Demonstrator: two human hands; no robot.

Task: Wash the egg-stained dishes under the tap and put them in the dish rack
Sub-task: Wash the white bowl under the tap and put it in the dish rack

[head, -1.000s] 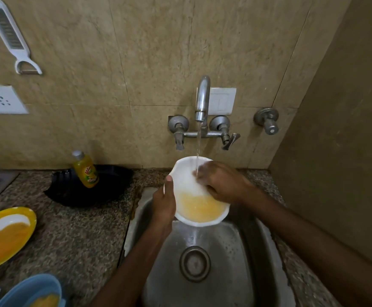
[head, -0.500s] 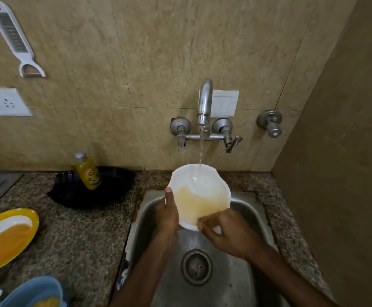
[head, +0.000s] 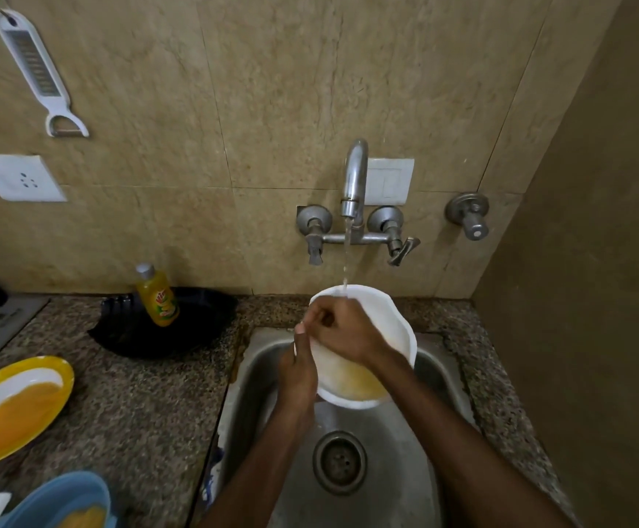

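Observation:
A white plate (head: 394,329) smeared with yellow egg at its lower part is held tilted over the steel sink (head: 257,379), under the running tap (head: 354,177). My left hand (head: 297,375) grips the plate's left rim, thumb on the front. My right hand (head: 342,329) lies across the upper left of the plate's face with curled fingers, rubbing it where the water lands. A yellow plate (head: 13,405) and a blue bowl (head: 58,501), both egg-stained, wait on the counter at the left.
A black dish rack (head: 196,329) sits on the granite counter behind the sink's left side, with a yellow dish-soap bottle (head: 158,295) standing in it. A grater (head: 39,70) hangs on the wall. A side wall closes in on the right.
My right hand has moved from the plate's lower rim up to its upper left face. The plate has shifted slightly lower and right.

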